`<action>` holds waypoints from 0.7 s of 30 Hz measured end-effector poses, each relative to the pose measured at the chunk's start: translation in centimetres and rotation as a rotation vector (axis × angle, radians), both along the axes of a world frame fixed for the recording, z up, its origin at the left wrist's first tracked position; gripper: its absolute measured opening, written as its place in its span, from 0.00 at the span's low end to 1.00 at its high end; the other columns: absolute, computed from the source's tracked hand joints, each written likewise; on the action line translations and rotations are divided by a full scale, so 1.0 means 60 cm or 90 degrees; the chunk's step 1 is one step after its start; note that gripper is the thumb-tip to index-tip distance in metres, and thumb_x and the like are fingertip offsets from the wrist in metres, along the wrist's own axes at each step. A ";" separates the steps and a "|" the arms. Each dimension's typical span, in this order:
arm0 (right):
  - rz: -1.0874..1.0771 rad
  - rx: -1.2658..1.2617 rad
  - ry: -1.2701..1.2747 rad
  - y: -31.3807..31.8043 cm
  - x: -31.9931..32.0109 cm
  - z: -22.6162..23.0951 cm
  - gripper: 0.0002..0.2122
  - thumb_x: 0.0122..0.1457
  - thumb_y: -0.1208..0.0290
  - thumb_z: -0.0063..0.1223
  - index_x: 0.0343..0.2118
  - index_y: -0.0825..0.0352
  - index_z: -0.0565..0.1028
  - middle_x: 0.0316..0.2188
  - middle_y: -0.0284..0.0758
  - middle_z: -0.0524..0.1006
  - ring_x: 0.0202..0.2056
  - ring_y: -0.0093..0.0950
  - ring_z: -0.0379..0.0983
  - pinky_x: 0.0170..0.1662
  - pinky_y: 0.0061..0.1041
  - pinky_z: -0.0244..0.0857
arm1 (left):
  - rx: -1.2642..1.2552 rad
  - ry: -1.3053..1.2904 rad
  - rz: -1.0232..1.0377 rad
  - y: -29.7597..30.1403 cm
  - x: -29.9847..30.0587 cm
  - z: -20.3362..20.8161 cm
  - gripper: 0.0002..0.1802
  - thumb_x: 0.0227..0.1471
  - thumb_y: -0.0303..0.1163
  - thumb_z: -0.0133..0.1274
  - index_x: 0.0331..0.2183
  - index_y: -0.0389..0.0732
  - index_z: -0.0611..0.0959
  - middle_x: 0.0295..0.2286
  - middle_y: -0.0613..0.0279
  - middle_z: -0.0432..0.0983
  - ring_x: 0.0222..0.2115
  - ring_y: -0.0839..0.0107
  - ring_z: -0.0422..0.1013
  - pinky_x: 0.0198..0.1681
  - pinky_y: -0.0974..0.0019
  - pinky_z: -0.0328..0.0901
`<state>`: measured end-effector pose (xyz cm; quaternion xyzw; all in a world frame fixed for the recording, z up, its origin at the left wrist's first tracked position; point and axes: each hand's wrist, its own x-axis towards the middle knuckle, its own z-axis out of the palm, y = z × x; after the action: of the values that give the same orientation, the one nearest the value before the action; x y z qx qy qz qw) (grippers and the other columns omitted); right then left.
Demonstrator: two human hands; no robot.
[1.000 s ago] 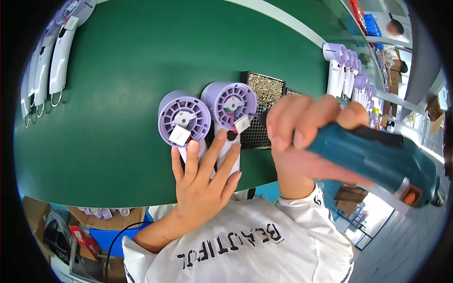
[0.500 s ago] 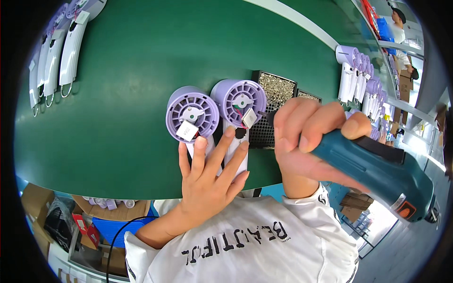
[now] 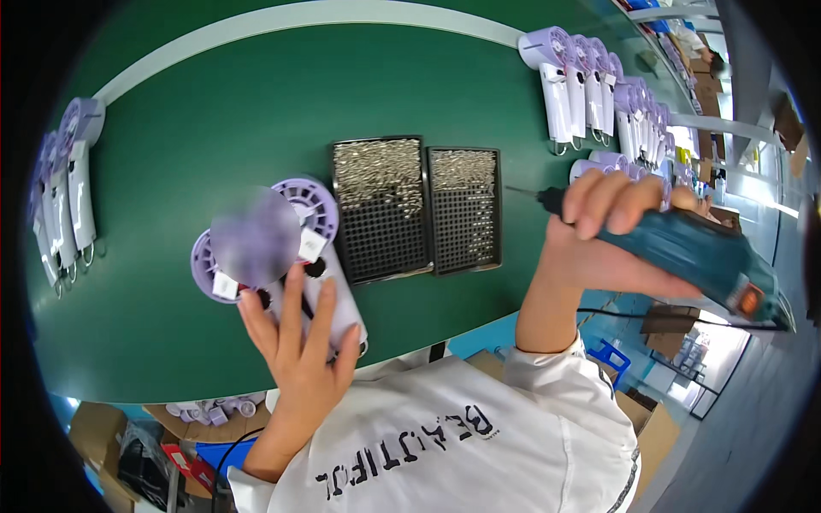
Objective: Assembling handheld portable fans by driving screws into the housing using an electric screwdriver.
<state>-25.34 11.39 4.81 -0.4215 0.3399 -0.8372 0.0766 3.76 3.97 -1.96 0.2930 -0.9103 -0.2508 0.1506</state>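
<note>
My right hand (image 3: pixel 611 227) is wrapped round a teal and black electric screwdriver (image 3: pixel 684 248). Its thin bit points left, the tip beside the right edge of a narrow black screw tray (image 3: pixel 499 224); how high it is I cannot tell. My left hand (image 3: pixel 304 368) lies with fingers spread on the white handles of two purple handheld fans, touching the right fan (image 3: pixel 346 312) and the left fan (image 3: pixel 198 263). A small white block on red wires shows at each fan head. A round blur covers part of both heads.
A wider black screw tray (image 3: pixel 382 248) stands between the fans and the narrow one. More purple and white fans lie in rows at the far right (image 3: pixel 556 107) and at the left (image 3: pixel 79 197). Boxes (image 3: pixel 107 436) stand below the green table's front edge (image 3: pixel 154 398).
The screwdriver has moved away from the right fan to the far side of the screw trays, which now show fully. My left hand stays on the fans while the whole view has shifted.
</note>
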 end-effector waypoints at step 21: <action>-0.056 0.060 -0.034 0.013 -0.021 -0.086 0.44 0.49 0.20 0.26 0.50 0.60 0.68 0.19 0.30 0.67 0.11 0.24 0.59 0.14 0.25 0.57 | -0.019 -0.031 -0.005 0.001 0.002 0.002 0.28 0.49 0.39 0.56 0.52 0.39 0.78 0.60 0.42 0.60 0.63 0.27 0.36 0.63 0.34 0.33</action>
<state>-26.59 12.19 -0.38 -0.3798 0.3948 -0.8338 0.0685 3.87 4.02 -1.82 0.2934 -0.9184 -0.2303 0.1319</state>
